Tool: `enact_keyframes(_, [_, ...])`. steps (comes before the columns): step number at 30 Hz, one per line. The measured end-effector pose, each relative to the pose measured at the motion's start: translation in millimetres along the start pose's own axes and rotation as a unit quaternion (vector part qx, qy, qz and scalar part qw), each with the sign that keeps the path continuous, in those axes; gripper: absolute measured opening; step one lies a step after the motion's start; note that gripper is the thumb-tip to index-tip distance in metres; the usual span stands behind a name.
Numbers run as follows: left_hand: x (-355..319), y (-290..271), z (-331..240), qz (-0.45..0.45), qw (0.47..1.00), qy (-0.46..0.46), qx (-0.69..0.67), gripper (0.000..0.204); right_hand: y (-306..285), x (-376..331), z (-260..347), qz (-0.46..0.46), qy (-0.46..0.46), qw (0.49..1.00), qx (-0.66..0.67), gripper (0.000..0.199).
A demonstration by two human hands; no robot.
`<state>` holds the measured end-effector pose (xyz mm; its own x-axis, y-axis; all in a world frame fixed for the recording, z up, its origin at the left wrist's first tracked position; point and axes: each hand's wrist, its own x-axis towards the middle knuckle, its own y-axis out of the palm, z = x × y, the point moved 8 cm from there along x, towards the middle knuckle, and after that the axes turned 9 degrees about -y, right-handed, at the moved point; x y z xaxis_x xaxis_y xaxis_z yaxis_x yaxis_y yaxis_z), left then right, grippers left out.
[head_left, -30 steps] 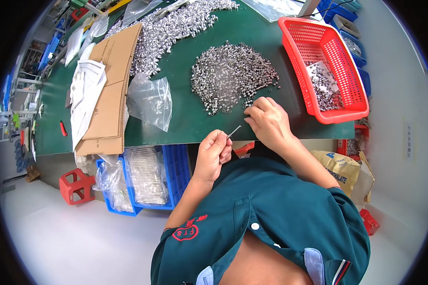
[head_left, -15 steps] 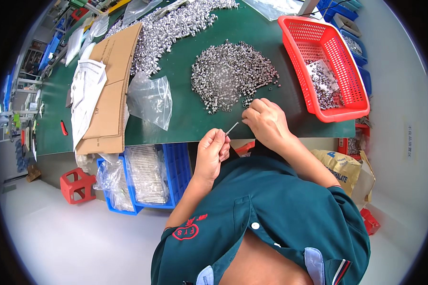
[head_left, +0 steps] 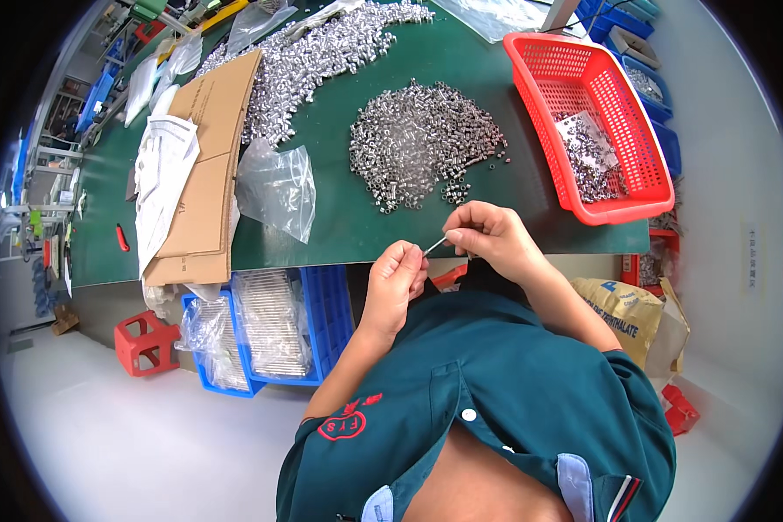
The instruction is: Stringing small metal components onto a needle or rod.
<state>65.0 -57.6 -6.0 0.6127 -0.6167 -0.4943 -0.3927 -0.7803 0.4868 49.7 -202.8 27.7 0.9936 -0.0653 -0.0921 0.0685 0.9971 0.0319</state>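
Note:
A thin metal rod (head_left: 436, 245) sticks up and to the right out of my left hand (head_left: 396, 280), whose thumb and fingers close around its lower end. My right hand (head_left: 489, 235) is pinched at the rod's upper tip. Whatever sits between its thumb and forefinger is too small and covered to make out. Both hands are at the near edge of the green table. Just beyond them lies a pile of small silvery metal sleeves (head_left: 426, 139), with a few loose ones by its right and near sides.
A larger heap of shiny metal pieces (head_left: 322, 52) lies far left, beside cardboard (head_left: 204, 187) and a clear plastic bag (head_left: 276, 187). To the right stands a red perforated basket (head_left: 622, 211) with small metal parts inside. Blue crates (head_left: 326, 317) are under the table's near edge.
My right hand has come from the near edge of the sleeve pile toward me, and its fingertips now meet the rod's tip. The left hand still grips the rod, with little movement.

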Motion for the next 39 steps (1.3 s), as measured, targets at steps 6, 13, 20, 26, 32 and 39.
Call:
enact_keyframes(6, [-3,10,2,0.033,0.999,-0.029,-0.027,0.023,0,-9,8,-0.005,-0.076,0.997,-0.005,0.009])
enact_keyframes(13, [-2,14,0,-0.002,0.989,0.058,0.136,0.022,-3,-23,11,-0.006,-0.056,0.990,-0.130,0.007])
enact_keyframes(20, [4,21,11,0.022,0.998,-0.014,0.061,0.023,1,-25,6,0.008,-0.035,0.996,-0.078,0.013])
enact_keyframes(26, [3,4,3,-0.023,1.000,-0.007,0.008,0.025,-23,-11,37,-0.119,-0.288,0.847,-0.430,0.017])
enact_keyframes(32, [2,-3,2,-0.031,1.000,-0.002,-0.005,0.024,-15,0,30,-0.085,-0.293,0.833,-0.462,0.021])
enact_keyframes(39, [3,-5,2,-0.031,1.000,0.000,-0.004,0.025,-13,5,30,-0.040,-0.277,0.832,-0.479,0.017])
